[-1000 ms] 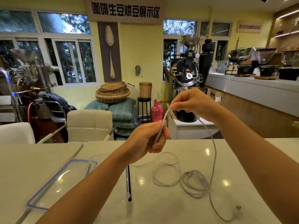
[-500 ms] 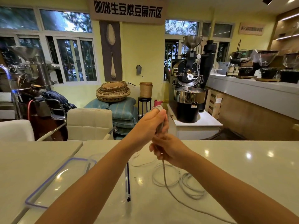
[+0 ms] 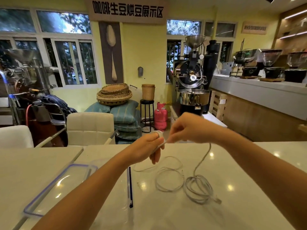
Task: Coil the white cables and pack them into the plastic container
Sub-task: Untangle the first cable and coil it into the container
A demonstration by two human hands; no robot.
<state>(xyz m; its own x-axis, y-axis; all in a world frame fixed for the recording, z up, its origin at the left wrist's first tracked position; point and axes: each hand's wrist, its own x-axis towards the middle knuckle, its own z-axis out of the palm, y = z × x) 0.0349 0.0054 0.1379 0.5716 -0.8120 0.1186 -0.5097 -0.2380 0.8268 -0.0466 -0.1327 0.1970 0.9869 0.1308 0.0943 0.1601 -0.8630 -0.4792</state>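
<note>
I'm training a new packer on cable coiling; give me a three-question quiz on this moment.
1. True or false: the left hand holds a small coil of white cable.
2. Multiple choice: the strand that the right hand pulls taut runs down to
A. the blue-rimmed lid
B. the loose cable pile on the table
C. the pink gas cylinder
3. Short answer: where does the lid lie relative to the left forearm?

Key
1. True
2. B
3. To its left, flat on the table.
</note>
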